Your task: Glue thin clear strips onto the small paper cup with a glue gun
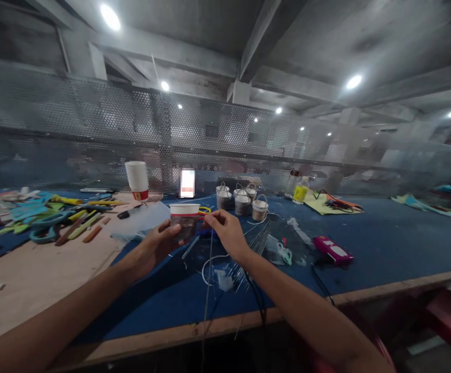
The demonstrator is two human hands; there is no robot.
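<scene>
My left hand [162,243] is wrapped round a paper cup [185,211] and holds it upright above the blue table. The cup has a white rim and a red band, and its lower part is dark brown-grey. Beside it on the right, my right hand [227,230] has its fingertips pinched on a thin grey cord [208,280], which hangs down past the table's front edge. Whether the cord joins the cup I cannot tell. Behind my right hand stand several small cups with looped handles [242,203]. Thin wires [254,254] lie under my right wrist.
A stack of white paper cups [136,178] stands at the back left. Scissors [44,228] and several tools lie on a pale board [73,264]. Rightward are a purple box [333,250], a yellow-labelled bottle [300,190] and coloured paper [330,203]. A perforated metal screen [198,124] rises behind.
</scene>
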